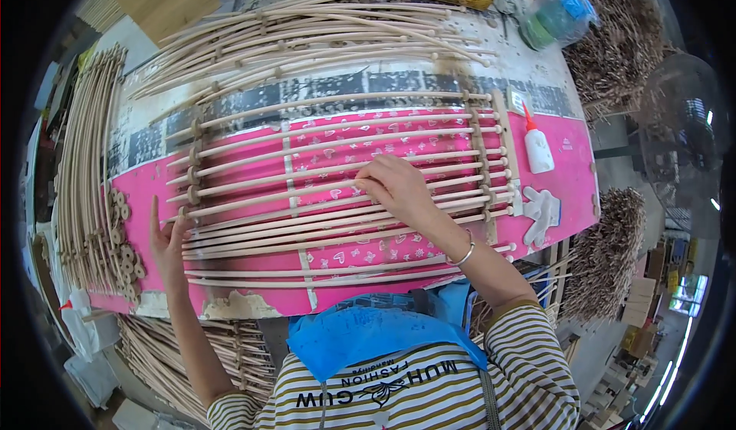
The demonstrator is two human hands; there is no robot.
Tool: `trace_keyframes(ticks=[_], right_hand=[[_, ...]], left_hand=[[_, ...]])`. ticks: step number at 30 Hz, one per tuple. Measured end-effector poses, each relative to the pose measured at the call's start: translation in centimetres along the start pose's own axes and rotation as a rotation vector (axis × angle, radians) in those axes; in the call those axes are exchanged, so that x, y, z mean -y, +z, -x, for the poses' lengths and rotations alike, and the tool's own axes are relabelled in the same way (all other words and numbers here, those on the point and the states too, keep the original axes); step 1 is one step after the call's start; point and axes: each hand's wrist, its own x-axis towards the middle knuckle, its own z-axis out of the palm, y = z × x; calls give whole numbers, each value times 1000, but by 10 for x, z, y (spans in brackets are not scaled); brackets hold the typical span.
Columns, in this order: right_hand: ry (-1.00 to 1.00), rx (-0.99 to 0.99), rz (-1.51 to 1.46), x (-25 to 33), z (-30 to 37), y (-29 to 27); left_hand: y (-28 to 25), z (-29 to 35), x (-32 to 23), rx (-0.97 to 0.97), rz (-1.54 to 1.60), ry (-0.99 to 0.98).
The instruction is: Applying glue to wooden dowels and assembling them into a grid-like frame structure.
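Long pale wooden rods [322, 168] lie in a row across the pink patterned table cover, with small round knobs at their right ends. My right hand [395, 188] is over the middle of the row, its thumb and fingertips pinched on one rod. At the left ends of the rods, my left hand [170, 242] has its finger and thumb spread apart, the thumb side close to a rod tip; contact there is hard to make out. Brown slotted holders run crosswise under the rods, a left one [195, 158] and a right one [477, 142].
More rods [307, 35] lie in a loose pile behind, and a stack [84, 177] stands at the left beside wooden rings [126, 265]. To the right are a white glue bottle [539, 150] with a red tip and a white glove [542, 215]. A plastic jug [556, 20] stands far right.
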Motion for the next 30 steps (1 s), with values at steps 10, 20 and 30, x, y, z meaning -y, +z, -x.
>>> trace_keyframes(ticks=[10,20,30], right_hand=[[77,60,-33,5,4,-11],[56,74,4,11,-1,-10],[-47,46,174,14,-3,-6]], left_hand=[[-9,4,-30,-12,-787,548],[-7,-3,-14,45,-822,528],[2,-4,-6,29,-777,538]])
